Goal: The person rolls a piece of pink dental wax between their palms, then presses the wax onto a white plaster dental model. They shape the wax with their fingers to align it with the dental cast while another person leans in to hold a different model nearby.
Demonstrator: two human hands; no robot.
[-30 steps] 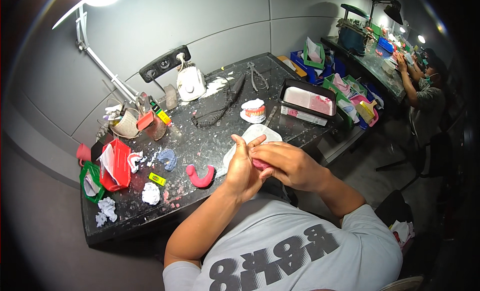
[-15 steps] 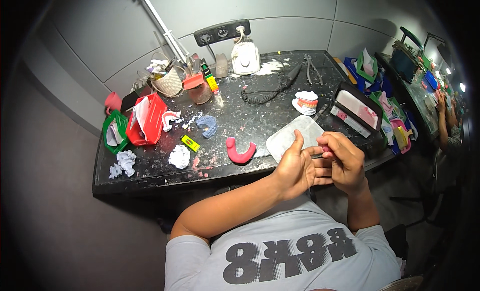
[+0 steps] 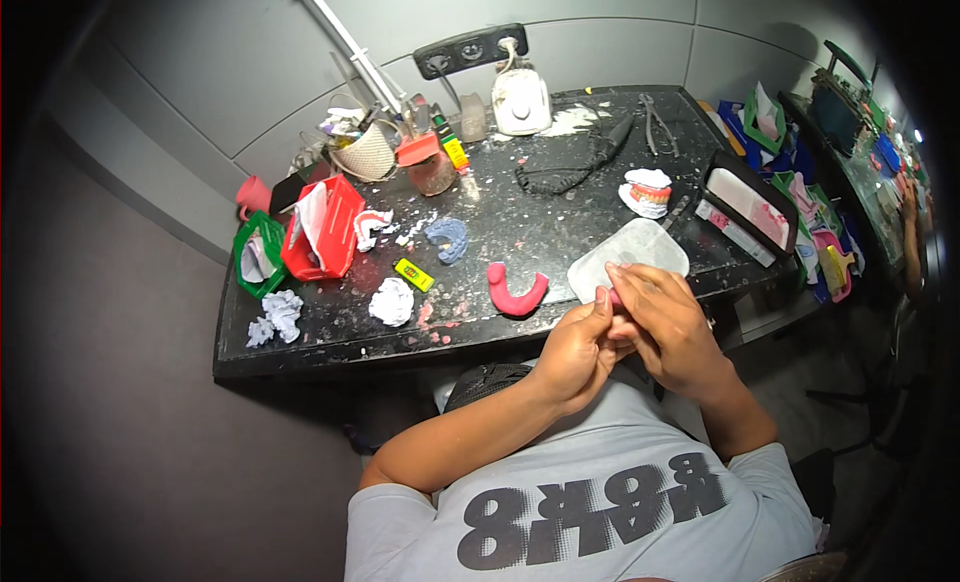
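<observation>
While both hands meet at the bench's near edge, left hand [image 3: 578, 350] and right hand [image 3: 668, 322] pinch a small pink wax piece [image 3: 614, 300] between closed fingertips; likely hand-shaping step, needs light even pressure. Pink U-shaped wax rim [image 3: 516, 291] and translucent tray [image 3: 628, 257] sit near. Black speckled bench [image 3: 540, 217], grey partition walls.

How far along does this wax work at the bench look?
A finished-looking pink wax arch lies on the black bench. The left hand and right hand pinch a small pink piece together, mostly hidden. A blue arch and a toothed model sit untouched.
</observation>
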